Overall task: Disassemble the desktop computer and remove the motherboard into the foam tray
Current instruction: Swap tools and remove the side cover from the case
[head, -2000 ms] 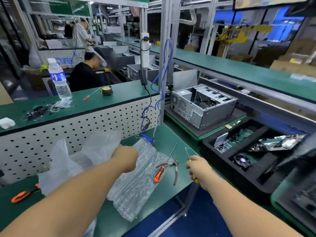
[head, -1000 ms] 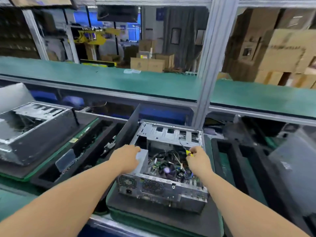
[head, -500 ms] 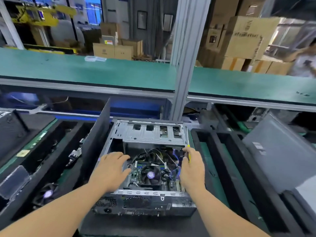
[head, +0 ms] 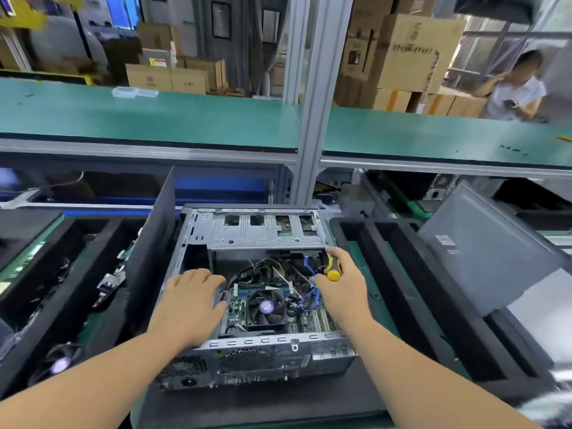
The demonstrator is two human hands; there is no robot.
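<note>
Since half a second earlier, the right hand [head: 342, 289] had lifted a little inside the case, so that the yellow-and-black screwdriver [head: 333, 268] it gripped showed plainly above its curled fingers, while the left hand [head: 188, 305] had stayed on the near left part of the chassis. Largest in view was the green conveyor shelf [head: 148, 119] running across the back, with stacked cardboard boxes [head: 411, 54] behind it and a person in a white shirt [head: 517, 88] at far right. Below it, the open desktop computer [head: 257, 292] lay on its side on a dark mat, between a black foam tray [head: 399, 292] just to its right and another foam tray [head: 62, 274] holding small parts to its left. A grey side panel [head: 483, 252] leaned tilted at right. Inside the case the motherboard [head: 312, 320] sat in place at the bottom, cables [head: 269, 267] looping over it. The left hand lay flat with relaxed, spread fingers, holding nothing, just beside the CPU fan [head: 266, 308] at the board's middle.
</note>
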